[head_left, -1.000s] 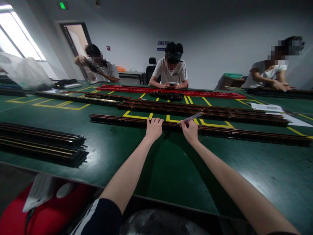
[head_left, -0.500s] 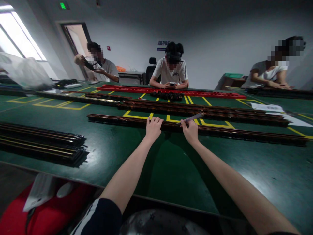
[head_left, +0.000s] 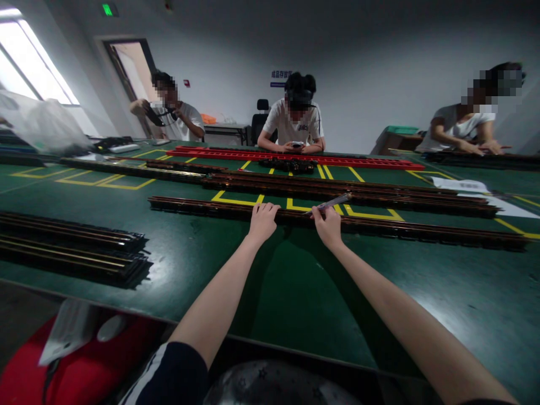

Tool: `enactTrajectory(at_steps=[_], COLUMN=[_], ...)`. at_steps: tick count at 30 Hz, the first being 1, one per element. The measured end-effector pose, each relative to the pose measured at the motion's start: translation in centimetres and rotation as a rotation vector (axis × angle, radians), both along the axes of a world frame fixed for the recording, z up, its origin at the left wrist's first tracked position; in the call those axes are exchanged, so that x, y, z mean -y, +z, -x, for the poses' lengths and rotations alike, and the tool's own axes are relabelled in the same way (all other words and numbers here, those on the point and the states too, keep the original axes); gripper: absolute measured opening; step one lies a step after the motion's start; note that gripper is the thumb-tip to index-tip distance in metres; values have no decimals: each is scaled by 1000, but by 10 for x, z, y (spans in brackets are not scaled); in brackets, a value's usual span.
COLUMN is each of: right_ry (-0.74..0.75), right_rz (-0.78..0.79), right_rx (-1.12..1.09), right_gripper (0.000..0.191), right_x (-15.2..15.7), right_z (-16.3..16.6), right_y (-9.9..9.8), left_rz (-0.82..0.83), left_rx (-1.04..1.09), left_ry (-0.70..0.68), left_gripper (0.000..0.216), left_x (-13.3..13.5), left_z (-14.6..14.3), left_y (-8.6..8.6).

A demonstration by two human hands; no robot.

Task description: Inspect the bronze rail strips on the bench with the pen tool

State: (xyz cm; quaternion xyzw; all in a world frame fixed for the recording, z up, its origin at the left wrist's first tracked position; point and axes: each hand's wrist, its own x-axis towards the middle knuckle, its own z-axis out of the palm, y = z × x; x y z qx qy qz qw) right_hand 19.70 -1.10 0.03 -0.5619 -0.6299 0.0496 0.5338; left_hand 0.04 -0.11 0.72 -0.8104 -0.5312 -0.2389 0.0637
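Observation:
A long dark strip (head_left: pixel 405 229) with a coppery sheen lies crosswise on the green table in front of me. My left hand (head_left: pixel 263 221) has its fingers bent over the strip's far side, gripping it near its middle. Just to the right, my right hand (head_left: pixel 328 226) pinches a slim pen-like tool (head_left: pixel 336 201) with a pale, shiny handle. The tool slants, its thin end low over the strip between my hands. Whether that tip touches the strip I cannot tell. My right fingertips are partly hidden.
Behind lies a bundle of similar strips (head_left: pixel 358 192), then a red slotted rail (head_left: pixel 363 161). More strips (head_left: pixel 76 250) are stacked at the left. Paper sheets (head_left: pixel 464 185) lie at the right, a plastic bag (head_left: pixel 53 126) at the far left. Three people sit across the table.
My left hand and the strip have shifted very slightly left. My right hand keeps its place with the tool. Across the table, the person at the left has moved their hands and the dark object.

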Motion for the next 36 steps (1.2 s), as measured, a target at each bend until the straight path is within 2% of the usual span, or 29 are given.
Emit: enactTrajectory(at_steps=[7, 12, 20, 36], right_ry=[-2, -33, -22, -9], right_rz=[-9, -24, -25, -11], right_rx=[8, 22, -14, -15], right_gripper=[34, 30, 34, 36], right_x=[-2, -3, 1, 2], right_z=[-2, -1, 1, 2], right_y=[-2, -1, 2, 2], left_rz=[75, 44, 6, -3], left_rx=[53, 24, -4, -12], left_ry=[-15, 13, 35, 55], left_gripper=[41, 39, 49, 42], left_x=[-1, -4, -6, -4], left_z=[1, -1, -3, -5], left_y=[3, -1, -4, -4])
